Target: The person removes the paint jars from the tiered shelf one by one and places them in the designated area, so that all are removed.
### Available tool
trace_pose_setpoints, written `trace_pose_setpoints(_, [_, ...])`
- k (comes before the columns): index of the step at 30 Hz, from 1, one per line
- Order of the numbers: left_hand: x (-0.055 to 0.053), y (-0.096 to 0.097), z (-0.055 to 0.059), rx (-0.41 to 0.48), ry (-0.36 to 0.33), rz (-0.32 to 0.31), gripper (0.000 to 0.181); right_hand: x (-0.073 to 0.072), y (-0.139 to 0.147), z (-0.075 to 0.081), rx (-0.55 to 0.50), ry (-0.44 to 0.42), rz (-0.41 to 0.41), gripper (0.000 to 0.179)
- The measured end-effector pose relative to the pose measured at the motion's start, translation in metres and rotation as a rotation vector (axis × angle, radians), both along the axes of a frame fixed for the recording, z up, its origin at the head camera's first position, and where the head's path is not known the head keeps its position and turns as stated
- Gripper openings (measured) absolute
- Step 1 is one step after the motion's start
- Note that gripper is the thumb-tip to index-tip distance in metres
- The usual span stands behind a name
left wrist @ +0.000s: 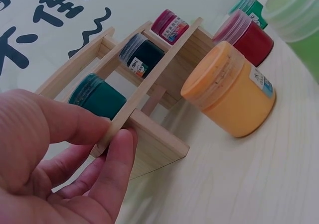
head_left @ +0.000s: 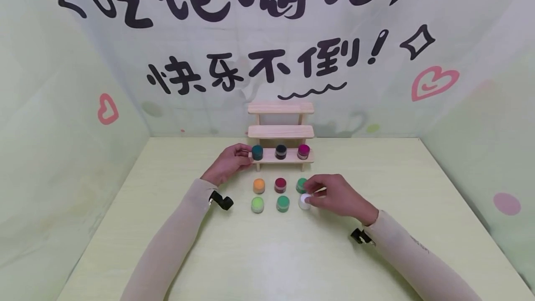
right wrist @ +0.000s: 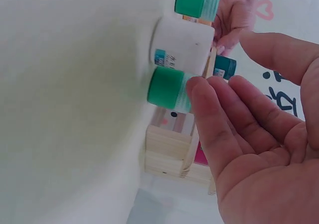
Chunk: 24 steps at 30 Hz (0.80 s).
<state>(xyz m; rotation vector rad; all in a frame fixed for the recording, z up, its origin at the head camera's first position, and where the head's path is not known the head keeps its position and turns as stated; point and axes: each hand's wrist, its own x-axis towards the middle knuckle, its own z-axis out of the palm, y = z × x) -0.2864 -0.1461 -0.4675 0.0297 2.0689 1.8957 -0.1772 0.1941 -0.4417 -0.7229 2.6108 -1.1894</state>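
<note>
A small three-tier wooden display rack (head_left: pixel 281 131) stands against the back. My left hand (head_left: pixel 230 161) pinches the left end of its lowest shelf between thumb and fingers. On that shelf sit a teal paint jar (head_left: pixel 257 153), a black one (head_left: pixel 281 152) and a magenta one (head_left: pixel 303 152). My right hand (head_left: pixel 334 195) hovers by a white paint jar (head_left: pixel 303 202) and a green paint jar (head_left: pixel 301 185) at the right. In the right wrist view its thumb stands apart from the fingers. The fingertips overlap the green jar's lid (right wrist: pixel 182 92); whether they touch it I cannot tell.
In front of the rack, an orange jar (head_left: pixel 259 186) and a dark red jar (head_left: pixel 280 185) line up with the green one. Nearer are a lime jar (head_left: pixel 257 205) and another green jar (head_left: pixel 283 204), beside the white one. A printed cloth (head_left: pixel 225 120) hangs behind the table.
</note>
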Motion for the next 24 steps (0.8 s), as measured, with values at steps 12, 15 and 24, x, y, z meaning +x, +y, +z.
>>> trace_pose_setpoints(12, [0.000,0.002,0.003,-0.007,0.009,-0.007,0.041,-0.024,-0.005,0.019,-0.065,0.159,-0.107,0.031])
trace_pose_setpoints(15, [0.000,0.001,0.003,-0.014,0.002,-0.003,0.040,-0.030,-0.007,0.024,-0.072,0.156,-0.148,0.031])
trace_pose_setpoints(24, [0.000,0.000,0.000,-0.004,0.000,-0.009,0.040,-0.049,-0.011,0.028,-0.131,0.123,-0.271,0.032])
